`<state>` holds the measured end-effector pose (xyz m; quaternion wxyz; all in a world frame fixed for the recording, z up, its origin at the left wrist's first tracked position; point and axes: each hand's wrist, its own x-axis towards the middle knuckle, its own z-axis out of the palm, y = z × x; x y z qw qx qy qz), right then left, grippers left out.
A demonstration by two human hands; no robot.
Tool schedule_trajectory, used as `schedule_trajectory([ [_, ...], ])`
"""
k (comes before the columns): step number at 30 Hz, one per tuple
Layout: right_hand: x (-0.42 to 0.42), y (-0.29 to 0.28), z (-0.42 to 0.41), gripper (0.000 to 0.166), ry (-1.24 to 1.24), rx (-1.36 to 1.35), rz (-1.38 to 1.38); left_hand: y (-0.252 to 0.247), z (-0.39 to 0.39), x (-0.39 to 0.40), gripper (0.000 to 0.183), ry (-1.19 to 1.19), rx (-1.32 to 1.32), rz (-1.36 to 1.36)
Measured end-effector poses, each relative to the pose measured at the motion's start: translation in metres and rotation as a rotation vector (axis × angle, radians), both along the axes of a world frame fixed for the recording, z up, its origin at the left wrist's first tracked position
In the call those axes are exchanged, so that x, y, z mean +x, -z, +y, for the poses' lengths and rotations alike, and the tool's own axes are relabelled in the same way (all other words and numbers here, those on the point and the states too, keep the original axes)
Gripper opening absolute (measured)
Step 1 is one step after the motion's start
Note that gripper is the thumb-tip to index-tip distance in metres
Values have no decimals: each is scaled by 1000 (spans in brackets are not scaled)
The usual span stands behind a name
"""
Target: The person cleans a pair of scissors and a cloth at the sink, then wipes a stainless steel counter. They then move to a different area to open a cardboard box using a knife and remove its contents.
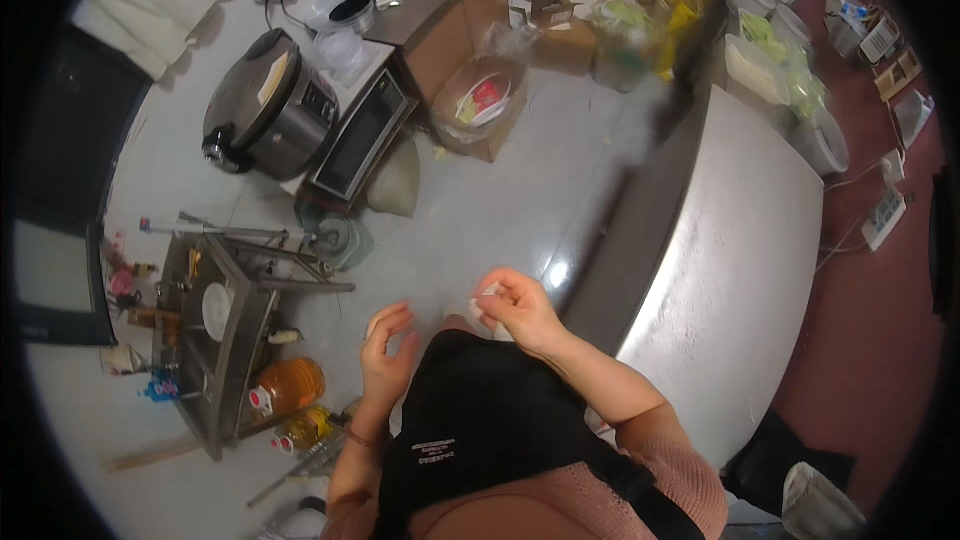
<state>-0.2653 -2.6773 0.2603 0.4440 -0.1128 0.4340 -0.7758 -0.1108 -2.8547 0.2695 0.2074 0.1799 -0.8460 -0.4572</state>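
Note:
My right hand [517,307] is closed around a small white crumpled thing [491,289], perhaps tissue or thin plastic; the fingers cover much of it. It is held out in front of a black apron [495,405], close to the near side of a stainless steel counter [739,240]. To the left, my left hand [388,341] is raised with its fingers apart and curved, and nothing shows in it. A gap separates the two hands, with the grey tiled floor below.
A large rice cooker [262,112] stands beside a microwave oven [364,135]. An open, lined cardboard box [484,109] sits on the floor ahead. At left is a metal rack [225,360] with oil jugs [289,386] beside it. Tubs of greens [765,71] line the counter's far end.

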Motion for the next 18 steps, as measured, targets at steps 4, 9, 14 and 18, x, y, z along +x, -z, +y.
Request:
schedule_trajectory([
  [4, -95, 30, -10, 3, 430, 218, 177, 106, -96, -17, 17, -282, 496, -199],
  [9, -246, 78, 57, 8, 1094, 562, 347, 151, -188, -120, 16, -263, 603, -391],
  [14, -308, 135, 225, 32, 1370, 1310, 548, 191, -247, -324, 19, 17, 513, -506],
  [18, -318, 137, 240, 51, 1343, 1949, 782, 165, -222, -525, 20, 467, 187, -292],
])
